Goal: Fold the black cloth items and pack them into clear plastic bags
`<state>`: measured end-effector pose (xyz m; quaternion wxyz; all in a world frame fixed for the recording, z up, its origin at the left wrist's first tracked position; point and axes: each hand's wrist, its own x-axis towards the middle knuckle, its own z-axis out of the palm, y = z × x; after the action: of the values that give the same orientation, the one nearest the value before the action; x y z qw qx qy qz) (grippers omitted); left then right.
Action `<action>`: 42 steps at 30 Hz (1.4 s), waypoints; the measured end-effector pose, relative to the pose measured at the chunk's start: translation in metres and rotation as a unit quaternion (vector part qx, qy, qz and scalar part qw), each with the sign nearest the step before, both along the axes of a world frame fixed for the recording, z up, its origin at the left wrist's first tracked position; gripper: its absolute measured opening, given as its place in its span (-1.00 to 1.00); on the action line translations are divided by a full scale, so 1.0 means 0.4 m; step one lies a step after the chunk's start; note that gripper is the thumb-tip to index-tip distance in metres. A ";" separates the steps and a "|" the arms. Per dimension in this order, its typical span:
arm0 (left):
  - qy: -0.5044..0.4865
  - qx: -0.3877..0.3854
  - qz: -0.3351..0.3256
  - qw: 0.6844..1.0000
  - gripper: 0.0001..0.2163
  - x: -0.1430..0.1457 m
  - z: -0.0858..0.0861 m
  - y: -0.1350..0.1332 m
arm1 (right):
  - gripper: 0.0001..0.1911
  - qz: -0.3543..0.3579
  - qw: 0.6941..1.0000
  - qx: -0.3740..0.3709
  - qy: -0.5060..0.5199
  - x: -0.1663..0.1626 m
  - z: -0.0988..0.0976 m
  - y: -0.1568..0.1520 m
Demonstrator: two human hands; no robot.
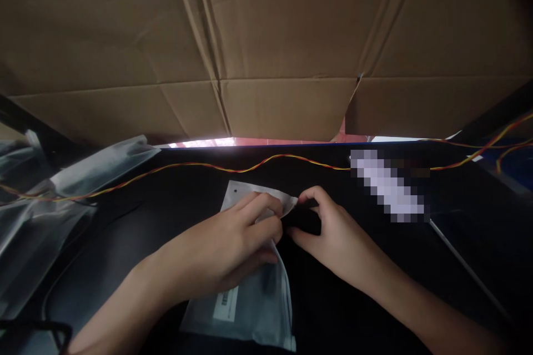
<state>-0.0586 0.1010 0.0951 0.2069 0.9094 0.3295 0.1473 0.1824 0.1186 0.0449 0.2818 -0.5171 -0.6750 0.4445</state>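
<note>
My left hand [233,247] is pinching open the plastic pouch [254,299] lying on the counter [353,310]. My right hand [333,233] is gripping a dark item [303,221] at its mouth, which I judge needs holding wide.

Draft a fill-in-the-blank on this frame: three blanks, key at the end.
1. The left hand grips a plastic bag whose label is ____.
2. The right hand pinches a small item coloured ____.
3. The twisted wire running across the table is red and ____.
Missing words: white; black; yellow.
</note>
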 end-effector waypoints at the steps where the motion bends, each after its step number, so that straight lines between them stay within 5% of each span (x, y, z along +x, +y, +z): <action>1: 0.001 -0.005 -0.002 1.000 -0.87 0.000 -0.003 0.000 | -0.56 0.002 1.000 -0.019 0.022 0.002 -0.002 0.001; 5: -0.002 -0.028 -0.006 1.000 -0.78 0.000 -0.022 0.003 | -0.28 0.045 0.991 -0.066 0.107 0.004 -0.008 -0.001; 9: -0.022 -0.043 -0.030 0.998 -0.44 0.007 -0.034 0.012 | -0.05 0.025 0.999 -0.005 0.045 -0.018 -0.011 -0.023; 18: 0.033 -0.130 0.034 0.990 0.36 -0.041 -0.077 0.046 | -0.20 0.024 0.959 0.248 -0.135 0.063 0.019 -0.033; 20: 0.058 -0.148 0.032 0.987 0.38 -0.050 -0.087 0.051 | -0.37 0.057 0.944 0.270 -0.182 0.101 0.048 -0.015; 23: 0.071 -0.154 0.040 0.985 0.38 -0.055 -0.096 0.053 | -0.63 0.231 0.915 0.249 -0.220 0.126 0.085 0.001; 26: 0.083 -0.165 0.048 0.982 0.42 -0.056 -0.099 0.053 | -0.60 0.336 0.895 0.217 -0.199 0.103 0.090 -0.005; 30: 0.088 -0.164 0.045 0.981 0.42 -0.052 -0.099 0.051 | -0.61 0.344 0.890 0.241 -0.177 0.044 0.049 -0.032; 36: 0.075 -0.143 0.043 0.986 0.41 -0.026 -0.091 0.036 | -0.65 0.214 0.914 0.270 -0.216 -0.008 0.000 -0.060; 42: 0.050 -0.134 0.016 0.990 0.42 0.000 -0.071 0.017 | -0.69 0.382 0.881 0.270 -0.076 -0.007 0.011 -0.053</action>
<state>-0.0587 0.1078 0.0665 0.3082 0.8743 0.3702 0.0597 0.1795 0.0972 0.0491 0.1663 -0.1555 -0.9334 0.2773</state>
